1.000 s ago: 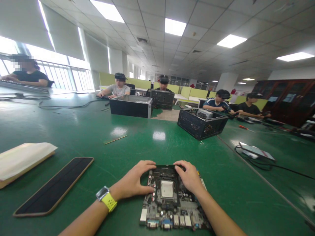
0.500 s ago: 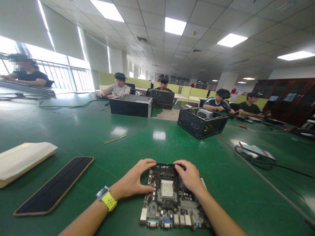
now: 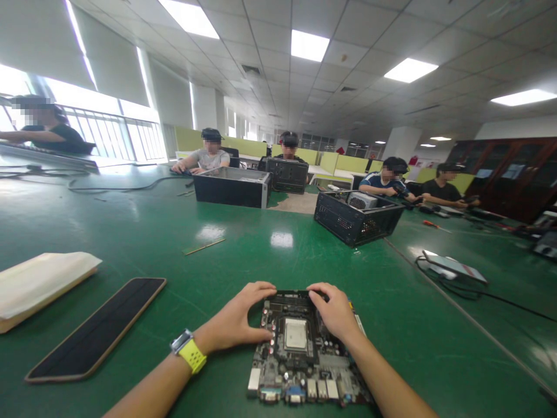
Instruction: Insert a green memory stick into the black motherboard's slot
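Observation:
A computer motherboard (image 3: pixel 322 363) lies on the green table in front of me, its port side facing me and a silver processor (image 3: pixel 296 335) in the socket at its middle. My left hand (image 3: pixel 237 316) grips the board's left side, fingers at the far left corner and thumb on the left edge. At the far edge, my right hand (image 3: pixel 335 310) holds the board with fingertips over the rim and thumb bent on top. My right hand and forearm hide part of its right side. A yellow-banded watch (image 3: pixel 189 350) is on my left wrist.
To the left lie a phone (image 3: pixel 98 331) and a pale paper packet (image 3: pixel 43 284). A thin brass-coloured strip (image 3: pixel 204 247) rests farther out. Beyond stand an open computer case (image 3: pixel 357 217) and a closed one (image 3: pixel 232 188). A cabled device (image 3: pixel 455 268) lies right; several people sit around the table.
My hands and the motherboard stay in place. At the far left, a person's head and arm have shifted slightly.

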`<state>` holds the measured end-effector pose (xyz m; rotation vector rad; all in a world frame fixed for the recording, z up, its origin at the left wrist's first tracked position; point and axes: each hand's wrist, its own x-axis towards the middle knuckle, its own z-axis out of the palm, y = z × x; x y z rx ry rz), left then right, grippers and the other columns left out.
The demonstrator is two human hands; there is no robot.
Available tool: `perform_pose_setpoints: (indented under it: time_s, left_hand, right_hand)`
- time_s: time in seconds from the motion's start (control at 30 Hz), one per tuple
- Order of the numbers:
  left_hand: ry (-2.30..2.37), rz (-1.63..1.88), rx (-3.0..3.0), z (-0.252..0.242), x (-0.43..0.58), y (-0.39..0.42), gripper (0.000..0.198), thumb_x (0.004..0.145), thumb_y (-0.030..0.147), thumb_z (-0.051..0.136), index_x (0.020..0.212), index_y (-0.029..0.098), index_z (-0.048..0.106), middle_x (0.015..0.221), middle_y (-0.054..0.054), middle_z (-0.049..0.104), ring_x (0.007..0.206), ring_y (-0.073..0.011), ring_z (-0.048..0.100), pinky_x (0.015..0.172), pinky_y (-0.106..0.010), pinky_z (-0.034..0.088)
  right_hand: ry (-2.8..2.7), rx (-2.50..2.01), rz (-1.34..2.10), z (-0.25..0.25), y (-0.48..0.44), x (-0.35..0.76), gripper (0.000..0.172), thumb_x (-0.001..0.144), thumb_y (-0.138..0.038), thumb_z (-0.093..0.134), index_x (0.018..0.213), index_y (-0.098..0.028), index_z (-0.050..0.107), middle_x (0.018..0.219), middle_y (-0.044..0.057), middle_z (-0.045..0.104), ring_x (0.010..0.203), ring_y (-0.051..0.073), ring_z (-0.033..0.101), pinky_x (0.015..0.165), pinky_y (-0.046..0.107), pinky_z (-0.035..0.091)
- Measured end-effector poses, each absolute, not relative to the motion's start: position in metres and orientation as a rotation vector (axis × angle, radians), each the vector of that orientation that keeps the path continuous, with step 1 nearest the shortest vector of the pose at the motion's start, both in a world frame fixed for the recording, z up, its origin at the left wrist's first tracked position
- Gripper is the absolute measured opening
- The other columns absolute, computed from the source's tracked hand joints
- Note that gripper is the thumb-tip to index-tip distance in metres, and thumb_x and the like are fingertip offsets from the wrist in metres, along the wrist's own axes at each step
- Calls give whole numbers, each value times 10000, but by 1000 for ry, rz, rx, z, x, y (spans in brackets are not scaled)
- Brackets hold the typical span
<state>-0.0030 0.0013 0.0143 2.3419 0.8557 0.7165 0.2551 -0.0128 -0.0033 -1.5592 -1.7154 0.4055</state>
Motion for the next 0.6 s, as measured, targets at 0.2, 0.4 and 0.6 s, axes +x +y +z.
perform_pose_setpoints:
  time_s: [0.2, 0.4, 0.6]
  left_hand:
    - [860, 712, 2340, 14, -3, 1, 708, 676, 396, 760, 1305, 254, 469, 1346, -100, 452, 1248, -300, 416, 1076, -472, 310]
    - [863, 707, 2350, 15, -4, 1, 711, 679, 385, 760, 1309, 250, 459, 1352, -104, 447, 1252, -298, 413, 1078, -472, 308]
    - [879, 795, 2362, 14, -2, 2, 644, 692, 361, 749, 1267, 238, 487, 1324, -91, 488, 1232, -282, 441, 1068, -450, 335]
  right_hand:
    - [-1716, -1559, 411, -2, -13, 254, 244, 812, -305, 504, 925, -213, 700, 933, 33, 694, 892, 185, 600, 845, 303, 427]
    - [-1730, -1589, 413, -5, -12, 254, 250, 808, -315, 506, 938, -213, 693, 943, 40, 692, 899, 189, 599, 851, 312, 421]
    - [-1787, -1624, 202, 18, -25, 246, 192, 814, -300, 525, 893, -217, 679, 970, 45, 672, 961, 204, 550, 880, 326, 380]
